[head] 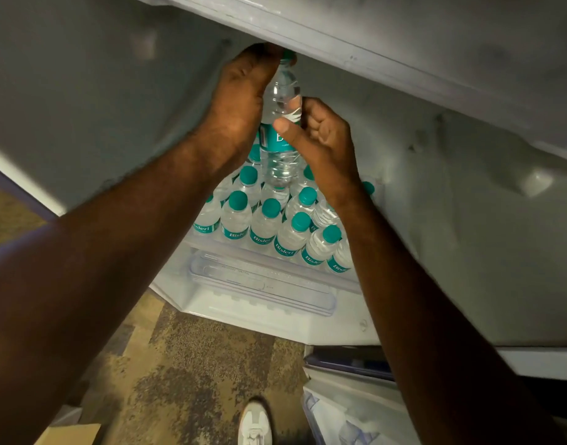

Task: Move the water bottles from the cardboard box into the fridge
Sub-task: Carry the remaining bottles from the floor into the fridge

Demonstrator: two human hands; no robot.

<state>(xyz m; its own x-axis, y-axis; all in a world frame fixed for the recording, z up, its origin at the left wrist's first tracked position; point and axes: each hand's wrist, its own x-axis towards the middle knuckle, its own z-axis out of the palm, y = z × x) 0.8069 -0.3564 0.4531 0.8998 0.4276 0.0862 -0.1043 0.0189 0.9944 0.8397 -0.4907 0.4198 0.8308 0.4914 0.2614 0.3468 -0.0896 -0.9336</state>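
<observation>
Both my hands hold one clear water bottle [280,123] with a teal cap and teal label, upright inside the fridge [436,194]. My left hand [240,101] wraps its upper part, fingers up by the cap under the shelf above. My right hand [320,136] grips the label from the right, thumb across the front. Below it, several matching bottles [266,226] stand packed in rows on a fridge shelf. A corner of the cardboard box [70,435] shows at the bottom left.
An overhead fridge shelf or compartment edge [340,33] sits just above the held bottle's cap. A clear drawer [262,284] lies under the bottle shelf. Patterned carpet [185,374] and my white shoe [254,425] are below; the fridge door [340,419] is at the lower right.
</observation>
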